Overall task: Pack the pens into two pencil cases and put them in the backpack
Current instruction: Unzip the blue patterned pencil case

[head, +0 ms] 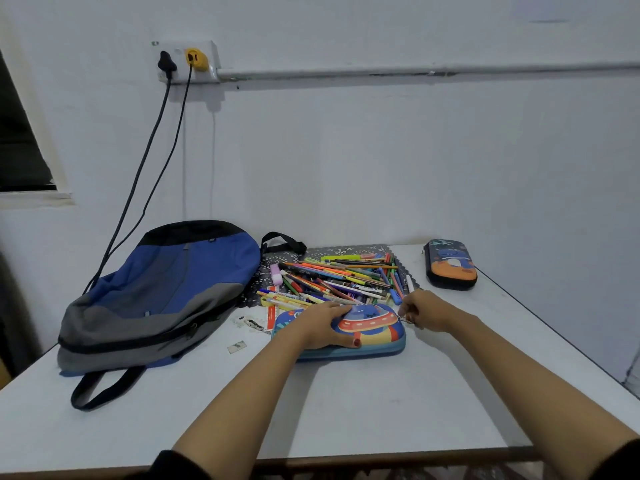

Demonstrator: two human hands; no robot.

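Left hand (320,323) lies over the blue pencil case (375,329), fingers across the lid, thumb hooked on the near edge: it holds the case down. Right hand (424,313) sits at the case's right end, fingertips closed in a narrow pinch on what looks like the zip pull (403,319); the pull itself is too small to make out clearly.

Case lies flat on the table (346,410), zipped as far as can be seen. Judgement: opening step, packing not begun.

Pens (343,278) lie in a loose heap just beyond both hands. Dark pencil case (450,265) is beyond the right hand, well apart. Backpack (166,289) lies flat, left of the left hand.

Handling, judged:
- Case shell looks moulded and stiff, light; brace the lid, pull the zip along the edge.
- Pens are light, smooth and prone to roll; take several at mid-barrel, aligned.
- Backpack is soft and slack; its opening needs holding apart.
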